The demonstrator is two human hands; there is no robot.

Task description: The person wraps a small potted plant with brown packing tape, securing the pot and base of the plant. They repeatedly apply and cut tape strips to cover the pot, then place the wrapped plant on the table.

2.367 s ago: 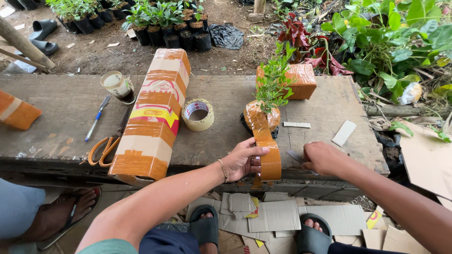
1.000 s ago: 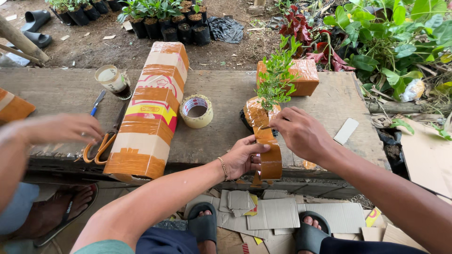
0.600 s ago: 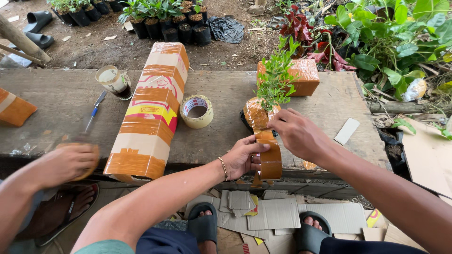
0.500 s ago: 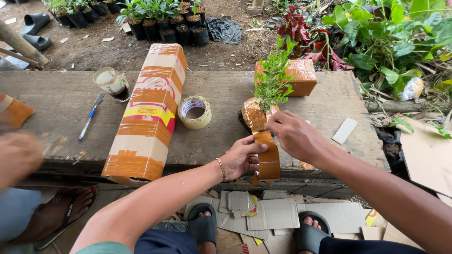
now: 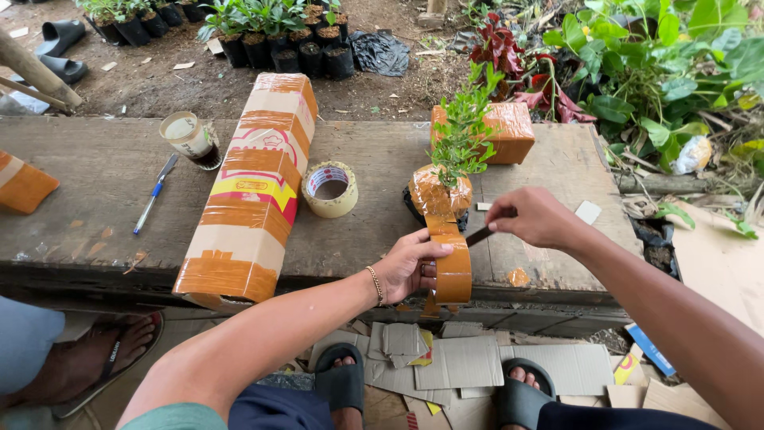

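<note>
The left hand (image 5: 410, 267) grips a roll of brown tape (image 5: 452, 275) at the counter (image 5: 95, 183) edge; the right hand (image 5: 529, 216) pinches a dark blade (image 5: 479, 236) against the strip running up to the wrapped seedling (image 5: 442, 191). The tape looks light, floppy and sticky, best held by the roll

Outdoors, daylight: worn wood bench (image 5: 95, 183) w/ dirt ground (image 5: 183, 84) behind, green foliage (image 5: 676, 72) at right

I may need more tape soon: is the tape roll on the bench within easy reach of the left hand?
Probably yes. The tape roll lies just beyond the left hand with bare bench between, but that hand is holding a brown tape strip.
</note>
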